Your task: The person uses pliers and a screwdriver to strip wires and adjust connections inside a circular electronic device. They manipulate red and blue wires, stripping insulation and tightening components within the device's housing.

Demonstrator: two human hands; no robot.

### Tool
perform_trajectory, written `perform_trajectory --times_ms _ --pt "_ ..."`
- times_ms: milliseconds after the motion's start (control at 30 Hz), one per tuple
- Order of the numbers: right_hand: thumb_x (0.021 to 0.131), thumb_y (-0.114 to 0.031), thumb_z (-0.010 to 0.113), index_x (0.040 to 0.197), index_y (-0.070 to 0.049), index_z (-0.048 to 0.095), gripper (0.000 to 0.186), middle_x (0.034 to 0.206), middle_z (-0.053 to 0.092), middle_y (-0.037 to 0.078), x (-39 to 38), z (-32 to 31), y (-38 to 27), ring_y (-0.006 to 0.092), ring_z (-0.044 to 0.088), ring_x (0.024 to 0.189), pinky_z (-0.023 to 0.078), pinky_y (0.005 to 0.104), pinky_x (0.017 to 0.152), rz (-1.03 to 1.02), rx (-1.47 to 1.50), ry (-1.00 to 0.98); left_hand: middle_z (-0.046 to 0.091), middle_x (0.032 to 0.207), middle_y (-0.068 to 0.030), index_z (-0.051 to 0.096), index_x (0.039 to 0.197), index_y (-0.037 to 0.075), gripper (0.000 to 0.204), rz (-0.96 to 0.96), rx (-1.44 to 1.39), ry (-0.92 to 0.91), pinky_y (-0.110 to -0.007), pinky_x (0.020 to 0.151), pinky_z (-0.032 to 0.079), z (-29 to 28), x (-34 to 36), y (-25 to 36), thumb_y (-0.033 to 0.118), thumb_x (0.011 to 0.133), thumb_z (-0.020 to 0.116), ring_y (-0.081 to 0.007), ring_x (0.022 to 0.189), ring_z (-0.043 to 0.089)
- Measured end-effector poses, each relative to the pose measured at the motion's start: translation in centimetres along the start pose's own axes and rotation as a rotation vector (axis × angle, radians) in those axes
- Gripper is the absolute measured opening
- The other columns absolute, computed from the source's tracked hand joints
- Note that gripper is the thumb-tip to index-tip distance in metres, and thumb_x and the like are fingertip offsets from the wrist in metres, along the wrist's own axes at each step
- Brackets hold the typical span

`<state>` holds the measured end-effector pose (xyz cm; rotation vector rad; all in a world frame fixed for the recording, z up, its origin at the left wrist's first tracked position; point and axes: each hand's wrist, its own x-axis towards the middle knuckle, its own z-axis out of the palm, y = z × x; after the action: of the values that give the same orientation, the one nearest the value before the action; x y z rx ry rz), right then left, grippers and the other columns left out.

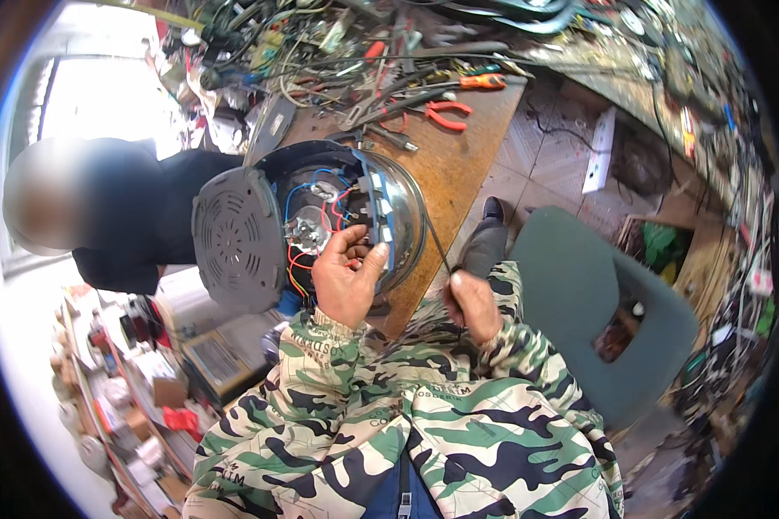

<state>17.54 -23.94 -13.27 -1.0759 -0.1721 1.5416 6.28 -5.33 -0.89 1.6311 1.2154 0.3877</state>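
On the bench an appliance with a shiny rounded metal body [411, 221] lies opened, its inside showing. Red, blue and yellow wires [336, 208] run between its metal parts. A grey vented base cover [238, 238] stands swung off to its left. Along the right rim runs a blue strip with white pieces [384, 208]. My left hand [348, 275] reaches in at the near rim, thumb and fingers closed by the wires; what they pinch is hidden. My right hand [474, 304], near my lap, is closed on a black cord [437, 238] that curves round the body.
Red-handled pliers [447, 115] and an orange-handled screwdriver [483, 81] lie on the wooden bench [485, 130], with heaped tools and cables behind. A person in dark clothes [190, 186] is at the left. A dark green chair [571, 268] stands at the right on the tiled floor.
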Motion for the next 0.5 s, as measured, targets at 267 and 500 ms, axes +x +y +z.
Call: perform_trajectory --times_ms 267,500 --pt "0.112 -0.042 0.049 0.081 0.001 0.058 0.055 0.065 0.05 0.011 -2.5 2.6 7.8 0.0211 0.052 0.061 0.042 0.0401 0.061 -0.286 -0.213 0.089 0.071 0.11 -0.0121 0.059 0.129 -0.012 0.044 0.044 -0.038 0.041 -0.025 0.083 0.057 0.5 0.4 -1.3 0.009 0.095 0.079 -0.0119 0.095 0.068" --pt "0.113 -0.05 0.044 0.077 -0.007 0.059 0.058 0.064 0.051 0.0 -0.1 2.4 7.2 0.0112 0.041 0.047 0.033 0.0287 0.043 0.182 0.315 -0.315 0.071 0.112 -0.0132 0.06 0.129 -0.012 0.044 0.05 -0.004 0.078 -0.026 0.087 0.057 0.1 0.7 -2.4 0.008 0.095 0.08 -0.0129 0.096 0.068"
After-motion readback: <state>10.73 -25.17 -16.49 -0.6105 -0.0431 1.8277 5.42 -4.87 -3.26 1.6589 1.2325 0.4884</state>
